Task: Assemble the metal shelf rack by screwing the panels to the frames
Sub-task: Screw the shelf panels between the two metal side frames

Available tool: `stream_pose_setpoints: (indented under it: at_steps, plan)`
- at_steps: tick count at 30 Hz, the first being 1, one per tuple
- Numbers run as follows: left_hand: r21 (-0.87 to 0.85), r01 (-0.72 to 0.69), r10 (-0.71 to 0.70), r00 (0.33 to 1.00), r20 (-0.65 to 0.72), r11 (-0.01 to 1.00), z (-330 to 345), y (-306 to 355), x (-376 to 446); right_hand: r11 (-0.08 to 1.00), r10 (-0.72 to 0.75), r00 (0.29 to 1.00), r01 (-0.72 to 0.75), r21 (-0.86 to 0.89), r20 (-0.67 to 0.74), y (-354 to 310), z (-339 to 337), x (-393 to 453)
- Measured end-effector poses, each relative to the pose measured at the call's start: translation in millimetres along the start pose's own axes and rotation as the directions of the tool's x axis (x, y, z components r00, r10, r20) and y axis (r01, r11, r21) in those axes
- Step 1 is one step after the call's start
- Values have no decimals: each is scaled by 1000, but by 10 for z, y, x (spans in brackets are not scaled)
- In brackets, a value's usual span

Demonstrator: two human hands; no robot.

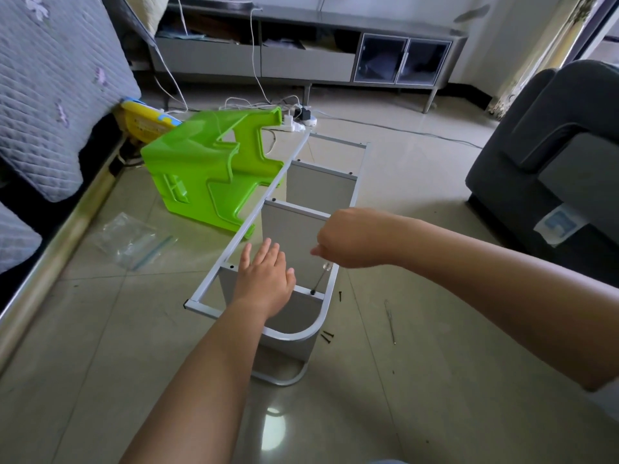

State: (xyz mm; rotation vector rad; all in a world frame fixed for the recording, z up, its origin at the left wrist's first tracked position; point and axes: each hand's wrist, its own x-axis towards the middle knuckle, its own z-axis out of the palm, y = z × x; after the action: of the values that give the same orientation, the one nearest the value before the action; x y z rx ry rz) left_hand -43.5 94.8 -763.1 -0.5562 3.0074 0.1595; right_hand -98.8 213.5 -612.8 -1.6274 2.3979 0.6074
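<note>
A grey metal shelf rack (pixel 258 216) lies on its side on the tiled floor, its upper frame rail running from near me toward the far wall. Three grey panels (pixel 294 229) stand between the two frames. My left hand (pixel 264 279) rests flat with straight fingers on the nearest panel's top edge. My right hand (pixel 351 239) grips the clear handle of a screwdriver (pixel 321 279), whose tip sits on a black screw (pixel 313 292) at the panel's right corner. A few loose black screws (pixel 330 336) lie on the floor beside the frame's curved end.
A green plastic stool (pixel 204 169) lies tipped against the frame's left rail. A clear plastic bag (pixel 134 239) sits on the floor at left, a thin metal tool (pixel 390 321) at right. A sofa edge (pixel 60 249), dark armchair (pixel 549 155), power strip (pixel 294 123) with cables surround.
</note>
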Motion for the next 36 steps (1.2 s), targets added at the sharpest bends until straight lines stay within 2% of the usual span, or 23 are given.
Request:
stream_pose_setpoints:
  at_steps: [3, 7, 10, 14, 17, 21, 24, 29, 34, 36]
  plan:
    - [9, 1, -1, 1000, -1, 1000, -1, 8, -2, 999, 26, 1000, -26, 27, -15, 32, 70, -11]
    - [3, -1, 1, 1000, -13, 1000, 7, 8, 4, 989, -76, 994, 64, 135, 82, 74, 84, -56]
    - [-9, -6, 6, 1000, -22, 1000, 10, 11, -1, 992, -88, 994, 82, 98, 66, 58, 71, -61]
    - [-15, -6, 6, 1000, -16, 1000, 11, 8, 3, 996, -18, 999, 21, -86, 27, 37, 39, -30]
    - [-13, -4, 4, 1000, -25, 1000, 12, 12, 3, 1000, 11, 1000, -11, -12, 2, 58, 67, -21]
    - [-11, -3, 3, 1000, -27, 1000, 12, 14, 12, 994, -79, 996, 75, 78, 42, 43, 70, -50]
    - [-11, 0, 0, 1000, -25, 1000, 17, 17, 14, 992, -118, 992, 116, 44, 36, 34, 63, -49]
    - [-14, -2, 1, 1000, -22, 1000, 16, 18, 11, 997, -3, 1000, 5, -82, 26, 73, 41, -9]
    - [-6, -5, 5, 1000, -29, 1000, 21, 15, 11, 999, 3, 998, -6, 42, 70, 130, 118, -51]
    - [-9, -3, 3, 1000, -28, 1000, 23, 16, 17, 999, -39, 994, 41, -15, 98, 94, 126, -72]
